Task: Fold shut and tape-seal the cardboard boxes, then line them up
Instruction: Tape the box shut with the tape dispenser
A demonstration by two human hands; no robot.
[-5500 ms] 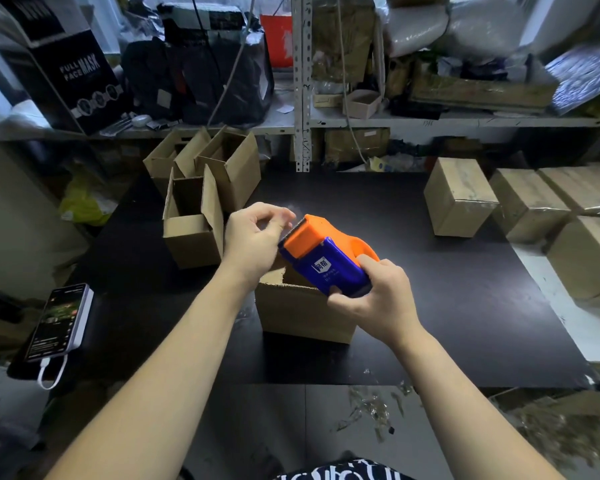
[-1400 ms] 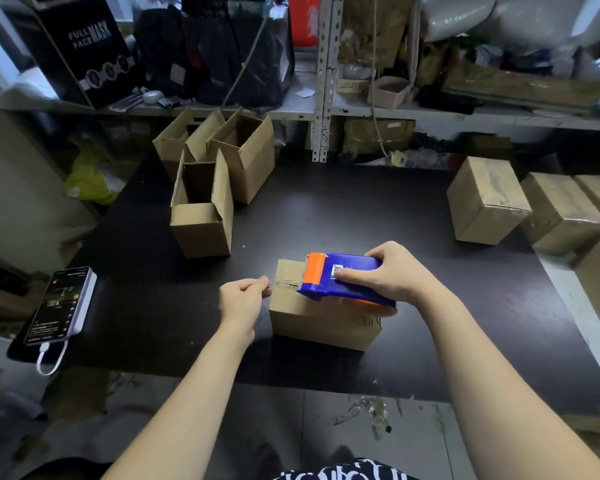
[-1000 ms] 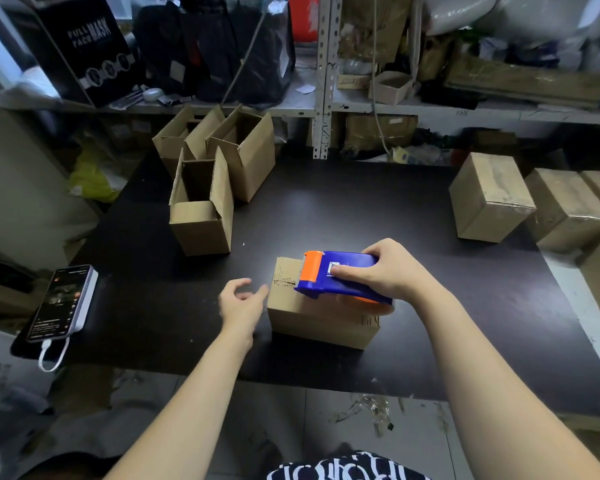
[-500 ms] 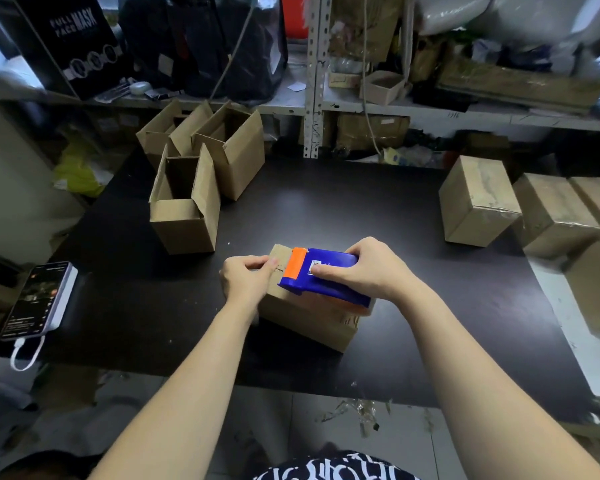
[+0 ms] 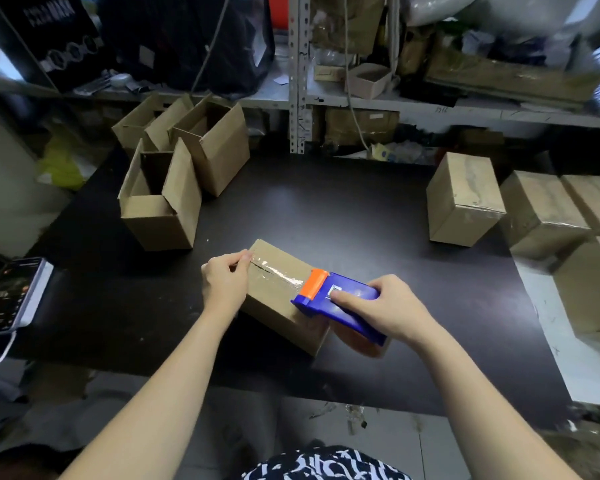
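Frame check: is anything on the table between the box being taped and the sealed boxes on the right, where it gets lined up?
Nothing visible does. Only bare black table lies between the box and the nearest sealed box. The right hand holds the tape dispenser on the box's right end.

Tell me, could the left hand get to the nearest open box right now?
Probably yes: only bare table lies between the left hand and the open box, though it now pinches the tape end on the box being sealed and must let go.
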